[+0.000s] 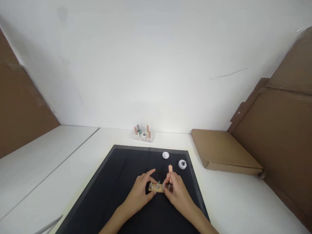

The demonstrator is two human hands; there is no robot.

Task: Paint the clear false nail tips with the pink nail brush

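A small wooden block [156, 187] with metal screws or bolts in it rests on a black mat [117, 188]. My left hand [140, 191] grips the block's left end. My right hand [175, 190] is at the block's right end and holds a tool with a peach-coloured handle [170, 168] that points up and away from me. Whether the tool's tip sits on a screw is hidden by my fingers.
Two small round white dishes [165, 155] [182, 164] with tiny metal parts sit at the mat's far right. A clear tray [143, 134] with peach and green tools stands by the wall. A flat cardboard box [224, 151] lies to the right; cardboard panels flank both sides.
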